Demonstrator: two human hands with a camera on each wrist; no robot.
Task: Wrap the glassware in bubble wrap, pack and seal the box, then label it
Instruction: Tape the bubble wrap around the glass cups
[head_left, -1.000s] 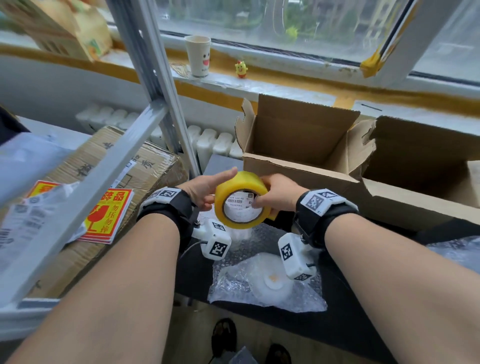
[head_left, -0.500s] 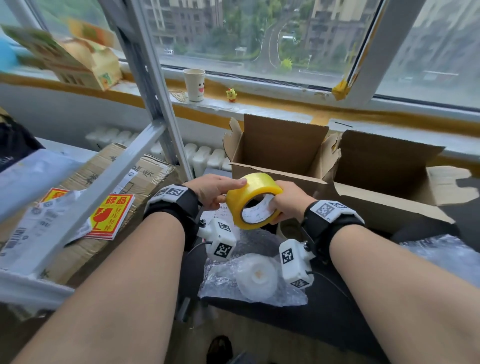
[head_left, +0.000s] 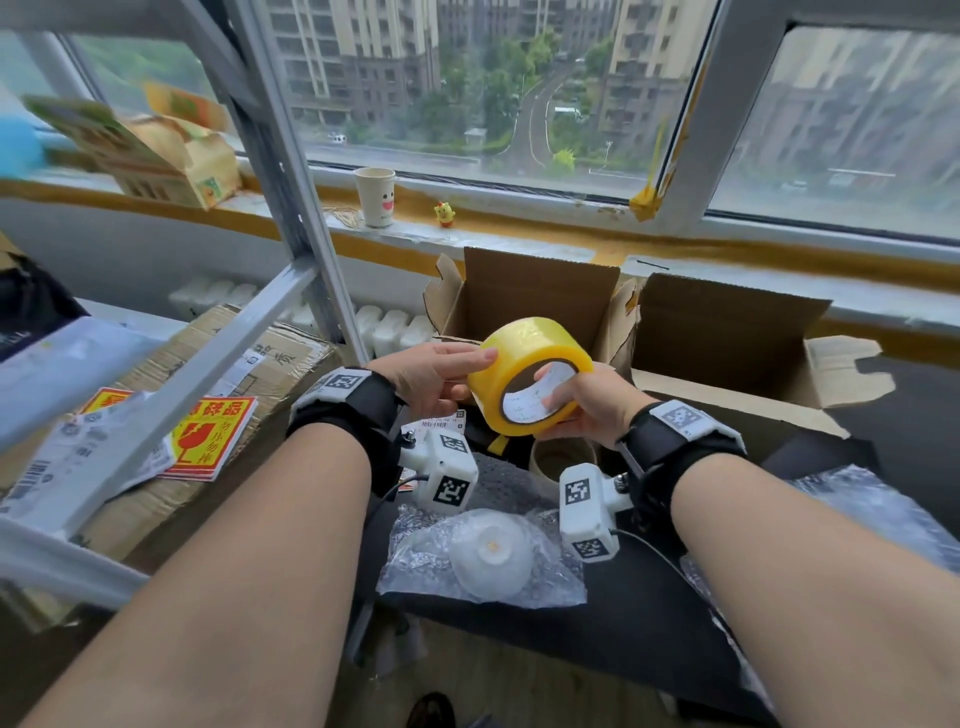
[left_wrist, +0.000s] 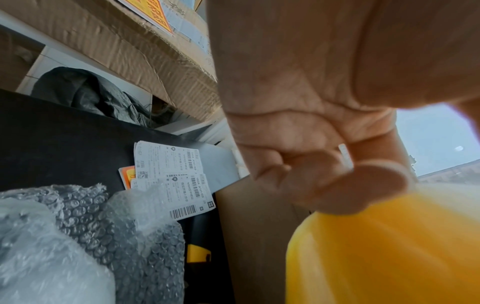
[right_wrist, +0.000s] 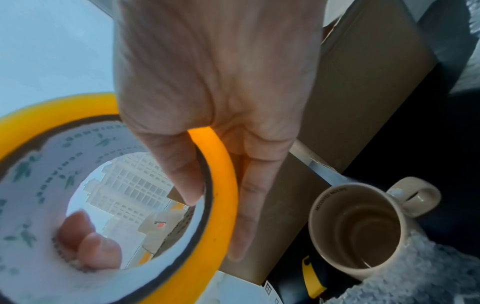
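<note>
Both hands hold a yellow tape roll (head_left: 530, 374) in the air in front of the open cardboard box (head_left: 535, 296). My left hand (head_left: 447, 371) pinches it, with the thumb on the outer band and curled fingers at the far rim. My right hand (head_left: 574, 408) grips the near rim, thumb inside the white core (right_wrist: 39, 181) and fingers (right_wrist: 246, 197) outside. A glass piece lies loosely covered in bubble wrap (head_left: 488, 556) on the black table (head_left: 649, 613), below my wrists. The box's inside is hidden.
A beige mug (right_wrist: 358, 226) stands by the box's near wall, a yellow cutter (right_wrist: 311, 281) next to it. Shipping labels (left_wrist: 179, 185) lie left of the box. Fragile stickers (head_left: 208, 431) sit on a carton at left. A metal shelf frame (head_left: 208, 353) slants across. More bubble wrap (head_left: 872, 509) lies right.
Both hands have lifted the tape roll up and a little to the right, and turned it so its core faces more to the right. The head view has tilted up toward the window.
</note>
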